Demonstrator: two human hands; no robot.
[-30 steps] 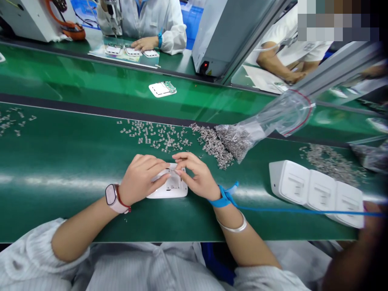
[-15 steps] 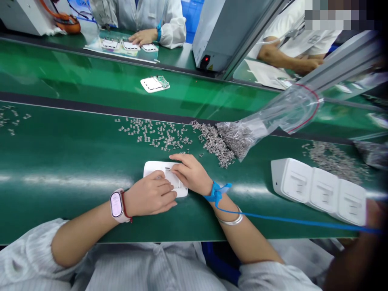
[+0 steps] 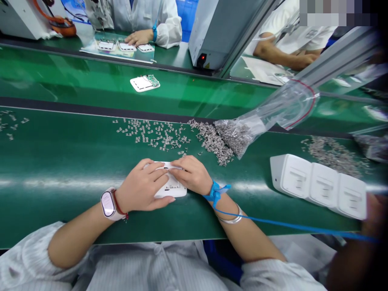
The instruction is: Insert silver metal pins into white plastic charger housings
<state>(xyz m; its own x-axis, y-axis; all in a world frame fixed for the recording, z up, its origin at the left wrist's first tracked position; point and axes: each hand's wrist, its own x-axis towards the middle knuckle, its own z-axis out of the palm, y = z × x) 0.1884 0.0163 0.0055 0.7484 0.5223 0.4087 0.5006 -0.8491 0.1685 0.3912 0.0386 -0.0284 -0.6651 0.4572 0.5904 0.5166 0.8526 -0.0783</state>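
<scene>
A white plastic cover (image 3: 176,190) with slots and small dark marks lies on the green work surface, partly hidden beneath both hands. My left hand (image 3: 142,184) rests across its left part, fingers stretched towards the far edge and the thumb spread along the near edge. At the cover's upper right, the thumb and forefinger of my right hand (image 3: 194,173) are pressed together beside a dark slot. Whatever sits between those fingertips is too small to make out. Small metal clips (image 3: 163,137) are scattered just beyond the cover, beside a denser heap of clips (image 3: 215,143).
A clear bag of clips (image 3: 236,133) lies behind the heap. Three joined white covers (image 3: 324,186) stand at right, near a blurred person's hand (image 3: 376,214). On the green belt sits a cover with a circuit board (image 3: 145,83). A blue wrist cord (image 3: 287,227) runs rightwards. Co-workers sit opposite.
My left hand has shifted up and left over the cover, its fingers straighter and its thumb spread. My right fingers have drawn in at the slot. The cover on the belt has moved left.
</scene>
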